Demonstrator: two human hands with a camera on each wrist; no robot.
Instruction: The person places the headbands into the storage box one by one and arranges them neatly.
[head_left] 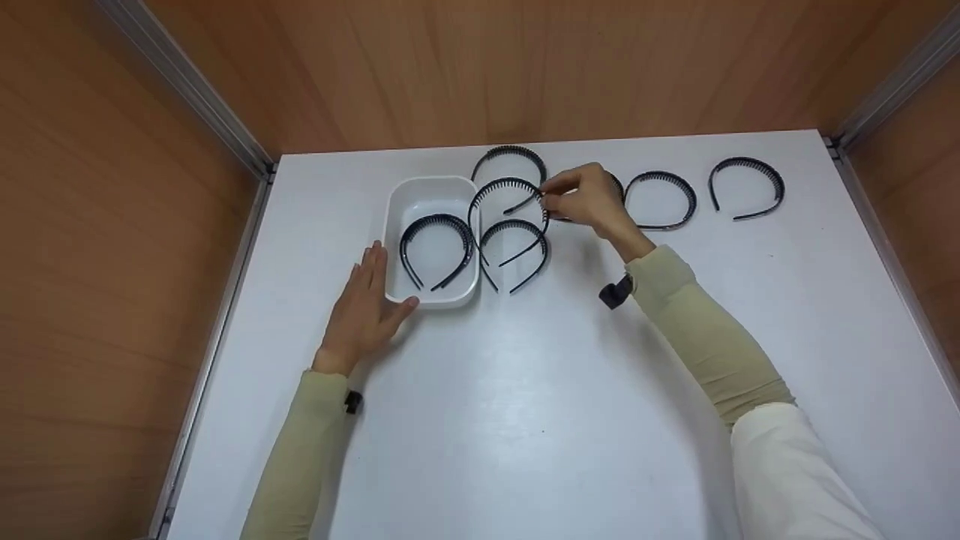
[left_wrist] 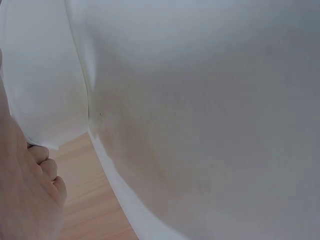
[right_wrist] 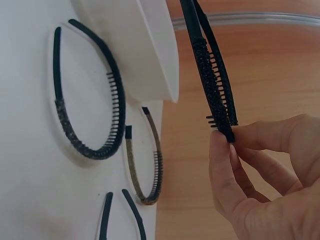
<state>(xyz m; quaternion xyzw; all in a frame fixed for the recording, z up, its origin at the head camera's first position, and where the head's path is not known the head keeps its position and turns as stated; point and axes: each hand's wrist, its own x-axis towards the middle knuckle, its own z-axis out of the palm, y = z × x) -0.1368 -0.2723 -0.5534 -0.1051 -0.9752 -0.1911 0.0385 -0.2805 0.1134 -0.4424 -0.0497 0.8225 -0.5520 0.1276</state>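
Note:
My right hand pinches a black toothed headband between thumb and fingers, raised above the table by the right rim of a white plastic tray. Inside that tray lie black headbands, overlapping so that I cannot tell how many. Against the tray's left side rests my left hand, fingers straight and thumb spread along the near corner. On the table right of the tray lies one headband, partly crossed by the held one. Another headband lies behind it, close to the back edge.
Farther right on the white table lie a headband, another headband and one partly hidden headband behind my right hand. Wooden panels with metal corner rails enclose the back and sides.

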